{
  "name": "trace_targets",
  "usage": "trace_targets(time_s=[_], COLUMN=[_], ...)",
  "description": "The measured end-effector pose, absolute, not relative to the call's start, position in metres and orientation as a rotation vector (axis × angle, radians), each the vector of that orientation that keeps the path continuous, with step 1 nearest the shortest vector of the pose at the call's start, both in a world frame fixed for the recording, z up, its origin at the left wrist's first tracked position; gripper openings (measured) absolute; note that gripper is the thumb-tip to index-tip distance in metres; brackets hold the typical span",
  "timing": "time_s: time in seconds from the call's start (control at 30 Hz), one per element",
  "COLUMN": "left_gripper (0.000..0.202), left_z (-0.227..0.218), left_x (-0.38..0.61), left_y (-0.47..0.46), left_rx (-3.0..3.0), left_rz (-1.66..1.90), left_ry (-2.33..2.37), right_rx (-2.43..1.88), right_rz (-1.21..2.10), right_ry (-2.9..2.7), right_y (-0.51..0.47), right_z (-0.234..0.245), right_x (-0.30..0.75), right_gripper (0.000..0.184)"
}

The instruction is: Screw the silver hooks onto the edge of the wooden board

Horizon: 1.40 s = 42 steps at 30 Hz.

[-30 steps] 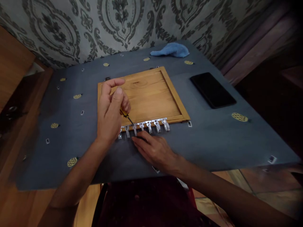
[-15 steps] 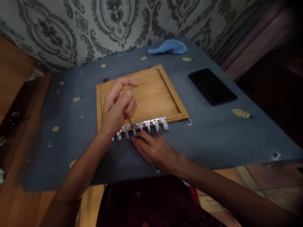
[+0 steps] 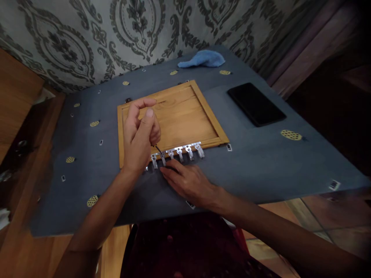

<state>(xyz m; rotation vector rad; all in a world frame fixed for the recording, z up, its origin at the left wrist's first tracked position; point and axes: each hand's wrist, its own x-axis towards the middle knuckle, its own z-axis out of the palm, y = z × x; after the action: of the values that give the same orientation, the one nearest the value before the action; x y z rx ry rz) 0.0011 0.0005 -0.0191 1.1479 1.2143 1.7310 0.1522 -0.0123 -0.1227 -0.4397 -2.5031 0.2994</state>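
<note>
A framed wooden panel [image 3: 185,112] lies flat on the grey table [image 3: 255,162]. Along its near edge sits a metal hook rail [image 3: 178,153] with several silver hooks. My left hand [image 3: 140,139] is closed around a small screwdriver [image 3: 158,148], whose thin tip points down at the rail's left part. The handle is mostly hidden in my fingers. My right hand [image 3: 188,181] lies flat on the table just in front of the rail, its fingertips touching the hooks.
A black phone [image 3: 255,104] lies to the right of the panel. A blue cloth [image 3: 203,60] is bunched at the table's far edge by the patterned wall. Small markers dot the tabletop. A wooden cabinet [image 3: 14,108] stands at the left.
My left hand's fingers spread and closed again around the screwdriver, staying over the rail's left part. My right hand kept its place on the rail.
</note>
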Motion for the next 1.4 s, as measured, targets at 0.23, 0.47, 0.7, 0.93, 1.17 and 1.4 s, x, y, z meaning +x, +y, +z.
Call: trace_targets(time_s=[0.23, 0.47, 0.7, 0.93, 1.17, 1.4], left_gripper=[0.022, 0.021, 0.03, 0.028, 0.01, 0.013], left_z=[-0.02, -0.02, -0.019, -0.016, -0.001, -0.01], left_x=[-0.002, -0.008, -0.011, -0.012, -0.014, -0.009], left_y=[0.005, 0.006, 0.01, 0.01, 0.001, -0.001], left_rx=[1.194, 1.219, 1.236, 1.232, 1.144, 1.199], left_rz=[1.659, 1.579, 1.476, 1.451, 1.679, 1.638], left_ry=[1.107, 1.022, 1.061, 1.03, 1.091, 1.054], right_rx=[-0.457, -0.449, -0.434, -0.466, -0.455, -0.451], right_rz=[0.357, 0.345, 0.372, 0.337, 0.363, 0.358], right_ry=[-2.555, -2.54, -2.505, -2.545, -2.573, -2.587], right_y=[-0.012, -0.012, -0.012, -0.012, -0.011, -0.011], right_z=[-0.121, -0.121, -0.122, -0.121, -0.118, -0.117], right_x=[0.153, 0.153, 0.153, 0.152, 0.153, 0.154], right_gripper=[0.027, 0.026, 0.022, 0.024, 0.029, 0.029])
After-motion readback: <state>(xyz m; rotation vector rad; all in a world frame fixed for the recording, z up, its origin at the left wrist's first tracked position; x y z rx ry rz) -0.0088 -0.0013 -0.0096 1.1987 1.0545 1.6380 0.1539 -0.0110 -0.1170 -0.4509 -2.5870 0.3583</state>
